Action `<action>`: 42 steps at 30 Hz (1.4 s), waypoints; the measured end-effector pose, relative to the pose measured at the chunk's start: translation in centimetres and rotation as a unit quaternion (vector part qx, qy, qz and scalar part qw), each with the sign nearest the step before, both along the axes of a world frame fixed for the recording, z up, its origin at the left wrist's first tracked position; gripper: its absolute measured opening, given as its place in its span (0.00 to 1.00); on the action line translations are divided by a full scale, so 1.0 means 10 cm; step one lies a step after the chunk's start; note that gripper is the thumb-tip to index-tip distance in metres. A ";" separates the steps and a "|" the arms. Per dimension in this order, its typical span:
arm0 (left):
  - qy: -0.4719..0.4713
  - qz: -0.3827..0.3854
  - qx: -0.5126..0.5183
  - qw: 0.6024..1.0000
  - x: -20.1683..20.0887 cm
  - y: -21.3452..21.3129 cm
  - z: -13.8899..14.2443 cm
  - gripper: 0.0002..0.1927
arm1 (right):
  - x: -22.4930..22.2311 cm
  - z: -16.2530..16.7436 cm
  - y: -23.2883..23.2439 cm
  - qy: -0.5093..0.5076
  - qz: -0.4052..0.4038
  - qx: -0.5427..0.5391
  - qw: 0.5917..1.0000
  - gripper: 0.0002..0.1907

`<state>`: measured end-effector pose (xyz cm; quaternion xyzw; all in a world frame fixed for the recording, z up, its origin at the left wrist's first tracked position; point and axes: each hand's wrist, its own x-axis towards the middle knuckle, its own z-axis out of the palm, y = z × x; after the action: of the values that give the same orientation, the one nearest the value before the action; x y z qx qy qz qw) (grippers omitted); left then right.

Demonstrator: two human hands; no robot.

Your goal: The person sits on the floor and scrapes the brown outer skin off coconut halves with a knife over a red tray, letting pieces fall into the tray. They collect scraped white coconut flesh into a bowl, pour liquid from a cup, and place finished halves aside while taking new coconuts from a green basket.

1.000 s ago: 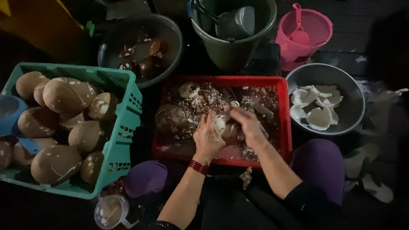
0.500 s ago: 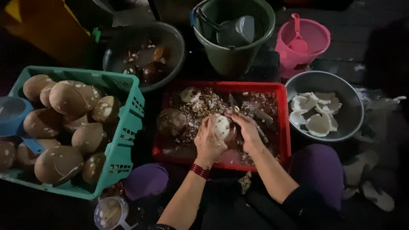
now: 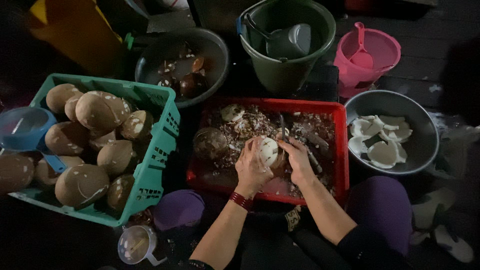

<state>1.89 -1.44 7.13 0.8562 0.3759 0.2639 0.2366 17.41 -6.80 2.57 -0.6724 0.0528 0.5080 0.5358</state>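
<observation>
Over the red tray [image 3: 341, 150] both hands close around a partly peeled coconut [image 3: 268, 150], white flesh showing on top. My left hand [image 3: 251, 167], a red band at its wrist, cups it from the left. My right hand [image 3: 298, 160] grips its right side; a dark blade-like tool [image 3: 282, 127] sticks up behind the fingers, and I cannot tell which hand holds it. Brown shell scraps cover the tray floor, with a whole brown coconut [image 3: 210, 143] lying at its left.
A green crate [image 3: 152, 170] of brown coconuts stands at left, a blue scoop [image 3: 22, 129] beside it. A metal bowl [image 3: 421, 131] of white coconut pieces is at right. Behind are a dark basin [image 3: 215, 52], a green bucket [image 3: 285, 70] and a pink bucket [image 3: 370, 60].
The coconut has been turned between the hands, so more white flesh faces up. Both hands stay over the middle of the red tray.
</observation>
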 end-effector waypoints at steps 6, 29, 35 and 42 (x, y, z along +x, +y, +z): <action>0.022 -0.004 -0.019 1.000 0.00 0.02 -0.08 0.36 | -0.04 0.15 0.01 -0.010 0.010 0.010 1.000 0.39; -0.074 -0.034 0.011 0.997 -0.03 -0.04 0.02 0.50 | 0.12 0.29 -0.08 0.103 -0.055 0.137 0.984 0.21; 0.045 -0.009 -0.128 0.991 0.02 0.21 -0.23 0.37 | -0.26 0.54 -0.24 -0.254 0.093 0.100 0.958 0.18; -0.101 -0.064 0.018 0.993 -0.02 0.17 -0.35 0.43 | -0.24 0.24 -0.09 -0.177 0.046 0.250 0.951 0.14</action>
<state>1.67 0.27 3.63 0.8518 0.2899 0.3399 0.2737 15.01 -7.68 4.97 -0.5975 -0.2030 0.4016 0.6637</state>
